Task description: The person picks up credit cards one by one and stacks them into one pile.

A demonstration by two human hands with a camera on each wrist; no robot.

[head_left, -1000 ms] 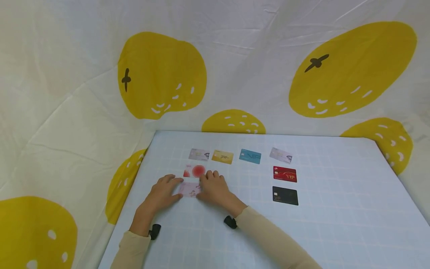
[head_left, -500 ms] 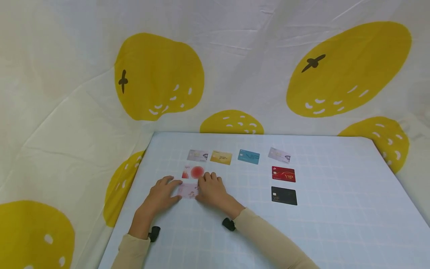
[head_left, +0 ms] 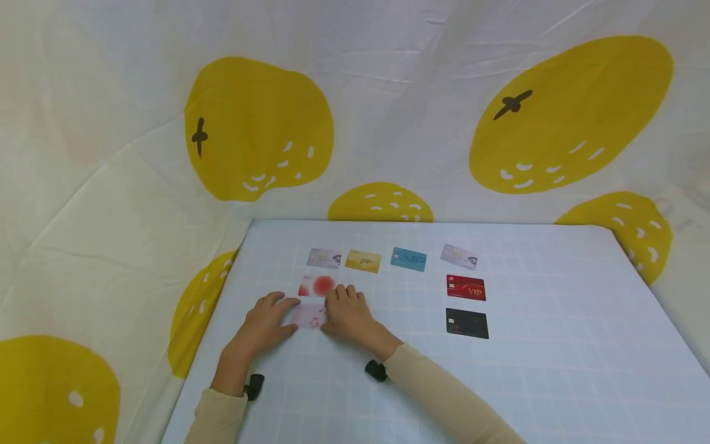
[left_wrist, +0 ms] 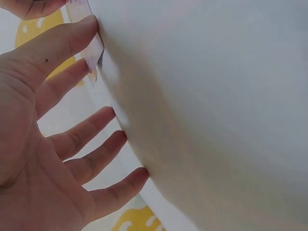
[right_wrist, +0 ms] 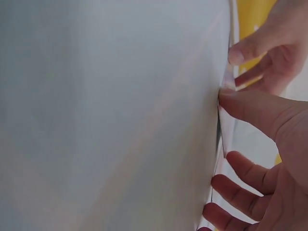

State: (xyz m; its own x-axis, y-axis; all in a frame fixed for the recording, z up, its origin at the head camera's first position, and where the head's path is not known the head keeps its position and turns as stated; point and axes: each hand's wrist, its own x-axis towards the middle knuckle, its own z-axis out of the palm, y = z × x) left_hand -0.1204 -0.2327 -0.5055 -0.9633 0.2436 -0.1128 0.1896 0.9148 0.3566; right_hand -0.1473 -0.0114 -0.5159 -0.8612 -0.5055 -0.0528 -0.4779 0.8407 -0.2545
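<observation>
A pale pink card with a flowery print lies low over the table, long side across, between both hands in the head view. My left hand holds its left end, thumb at the near corner and index finger at the far one. At its right end my right hand grips the card the same way. In the left wrist view the card stands slightly off the surface along one edge, the other fingers spread apart. Just beyond it lies a white card with a red circle, partly beside the right fingertips.
A back row holds a silver card, a gold card, a teal VIP card and another silver card. Below on the right lie a red VIP card and a black VIP card. A fruit-print curtain hangs behind the table.
The head view has shifted slightly, so everything sits a little further left in it. Both hands keep their hold on the pink card, with little other movement.
</observation>
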